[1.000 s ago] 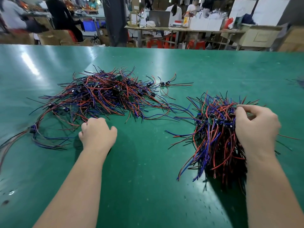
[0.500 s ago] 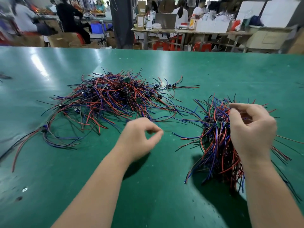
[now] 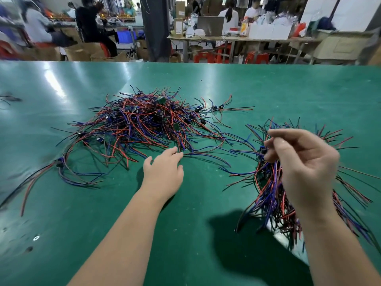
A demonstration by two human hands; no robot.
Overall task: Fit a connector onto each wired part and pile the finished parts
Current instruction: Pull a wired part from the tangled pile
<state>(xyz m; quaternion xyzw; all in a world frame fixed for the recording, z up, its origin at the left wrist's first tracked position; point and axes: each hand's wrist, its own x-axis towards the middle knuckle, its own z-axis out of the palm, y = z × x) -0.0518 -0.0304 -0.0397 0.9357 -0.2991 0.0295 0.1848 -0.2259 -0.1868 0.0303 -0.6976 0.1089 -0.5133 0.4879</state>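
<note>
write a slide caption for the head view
Left hand touches the loose wire pile; right hand holds a wire bundle.

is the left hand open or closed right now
Open. The left hand has its fingers stretched forward and relaxed, tips at the near edge of the loose wire pile, curled round nothing.

place: factory assembly floor | cues: green worktable (image 3: 268,89); wire piles (image 3: 144,122); seated workers (image 3: 228,17); cardboard boxes (image 3: 82,52)
</note>
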